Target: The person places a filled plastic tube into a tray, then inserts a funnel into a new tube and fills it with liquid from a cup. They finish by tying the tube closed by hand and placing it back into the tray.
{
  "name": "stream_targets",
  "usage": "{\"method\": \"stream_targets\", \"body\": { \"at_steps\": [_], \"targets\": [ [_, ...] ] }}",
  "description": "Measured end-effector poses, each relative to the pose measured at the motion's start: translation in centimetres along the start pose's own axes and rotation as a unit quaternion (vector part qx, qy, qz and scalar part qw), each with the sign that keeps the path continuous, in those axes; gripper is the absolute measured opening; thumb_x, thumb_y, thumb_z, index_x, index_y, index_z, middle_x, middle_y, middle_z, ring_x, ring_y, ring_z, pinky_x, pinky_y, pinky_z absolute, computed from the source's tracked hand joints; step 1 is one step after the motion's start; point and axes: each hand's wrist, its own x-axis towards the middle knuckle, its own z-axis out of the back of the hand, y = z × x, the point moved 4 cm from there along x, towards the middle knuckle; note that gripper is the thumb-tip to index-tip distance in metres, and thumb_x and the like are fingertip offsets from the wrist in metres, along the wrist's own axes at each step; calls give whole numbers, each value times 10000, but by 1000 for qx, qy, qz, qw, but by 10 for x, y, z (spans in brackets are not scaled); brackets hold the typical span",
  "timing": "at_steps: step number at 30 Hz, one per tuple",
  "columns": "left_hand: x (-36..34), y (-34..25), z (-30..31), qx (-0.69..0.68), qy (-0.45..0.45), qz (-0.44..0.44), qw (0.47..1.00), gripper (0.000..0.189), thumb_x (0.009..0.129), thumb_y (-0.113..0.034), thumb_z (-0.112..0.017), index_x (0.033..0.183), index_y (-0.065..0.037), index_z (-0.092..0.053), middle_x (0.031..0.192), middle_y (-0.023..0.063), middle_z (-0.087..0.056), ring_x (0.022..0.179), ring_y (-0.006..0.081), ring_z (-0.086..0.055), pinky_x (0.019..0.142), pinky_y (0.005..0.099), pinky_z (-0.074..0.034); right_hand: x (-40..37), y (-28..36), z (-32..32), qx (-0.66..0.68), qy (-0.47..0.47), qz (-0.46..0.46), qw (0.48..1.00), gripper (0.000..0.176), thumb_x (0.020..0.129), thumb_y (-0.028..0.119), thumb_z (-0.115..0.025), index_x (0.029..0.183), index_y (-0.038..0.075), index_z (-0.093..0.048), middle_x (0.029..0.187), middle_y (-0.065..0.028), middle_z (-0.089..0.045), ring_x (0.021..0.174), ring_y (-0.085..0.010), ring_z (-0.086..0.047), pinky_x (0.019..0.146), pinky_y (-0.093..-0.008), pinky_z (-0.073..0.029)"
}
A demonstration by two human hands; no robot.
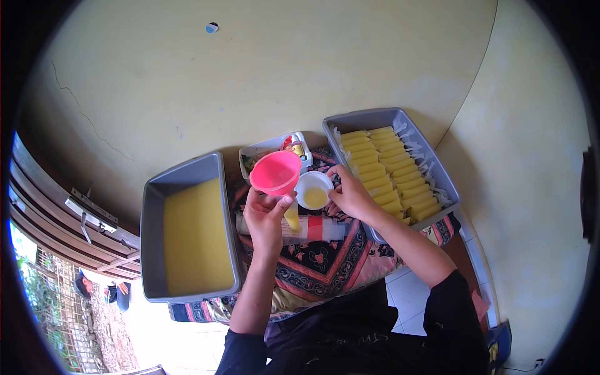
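My left hand (265, 215) is closed around the neck of a pink funnel (277, 172), whose wide mouth tilts towards me. Below the funnel hangs a narrow clear plastic bag (292, 215) with yellow liquid in it. Close by on the right, my right hand (350, 194) grips the rim of a white cup (314, 190); a little yellow liquid lies at its bottom. Under both hands, a clear plastic packet with a red and white label (315, 229) lies on the patterned cloth (319, 265).
A grey tub (149, 250) of yellow liquid stands on the left. On the right, another grey tub (331, 125) holds rows of filled yellow tubes (394, 169). Behind the funnel sits a small white basket (262, 149) with packets. Outside the doorway at far left is a person (115, 294).
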Motion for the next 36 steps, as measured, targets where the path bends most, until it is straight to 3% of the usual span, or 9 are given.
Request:
{"method": "stream_targets", "body": {
  "at_steps": [4,7,9,13,19,21,24,27,36],
  "targets": [
    [0,0,-2,-3,6,2,1000,479,811,100,-671,1239,46,-464,1077,166,-667,998,235,-661,903,344,-538,19,-18,1,-87,-23,91,992,301,842,-47,-528,1109,36,-414,678,-169,-633,537,-232,-672,462,-341,-508],
    [1,1,-3,-2,8,0,1000,480,815,102,-665,1244,45,-458,1078,168,-666,1006,238,-659,907,347,-537,28,-10,2,-110,-21,59,992,289,845,-35,-516,1107,18,-406,688,-178,-634,542,-234,-670,481,-350,-518],
    [1,0,-4,-3,11,-1,1000,479,816,105,-662,1245,45,-457,1078,169,-667,1006,238,-659,908,345,-535,27,-5,0,-42,7,-61,997,278,845,-33,-511,1096,-13,-391,682,-184,-631,554,-241,-666,509,-370,-526],
    [0,-2,-7,6,11,2,1000,470,812,109,-666,1233,47,-466,1072,172,-671,998,236,-662,906,336,-528,27,-2,-5,-73,30,-62,995,274,855,-21,-525,1087,-40,-381,720,-199,-633,539,-242,-654,523,-376,-533],
    [0,2,-9,-15,18,8,1000,442,809,100,-679,1204,46,-487,1058,170,-678,989,221,-664,898,323,-523,14,12,-9,-344,-24,74,936,397,874,21,-569,1218,-44,-380,957,-258,-618,799,-286,-684,695,-391,-551],
    [-1,0,-10,-9,19,12,1000,435,808,101,-679,1196,44,-490,1057,169,-679,989,218,-664,898,320,-523,-2,43,4,-225,-143,179,947,519,873,62,-613,1322,-7,-363,1129,-242,-578,995,-307,-631,795,-393,-534],
    [-2,2,-14,-7,32,26,999,421,805,103,-682,1178,41,-497,1051,165,-682,989,207,-662,894,310,-521,-16,76,14,12,-84,273,958,612,830,51,-700,1358,33,-390,1332,-171,-468,1071,-219,-600,836,-340,-543],
    [-3,4,-21,-3,46,33,998,403,803,98,-687,1160,38,-509,1041,160,-686,978,188,-659,881,297,-519,-26,94,9,-26,-14,341,939,451,846,32,-687,1251,25,-489,1331,-157,-457,1168,-228,-538,926,-359,-527],
    [2,19,-2,32,3,33,999,257,810,73,-697,1033,40,-575,962,144,-704,895,138,-658,819,257,-520,-22,77,17,103,-62,272,955,258,857,76,-690,1050,-36,-560,1159,-148,-540,1084,-220,-596,922,-328,-540]
  ]
}}
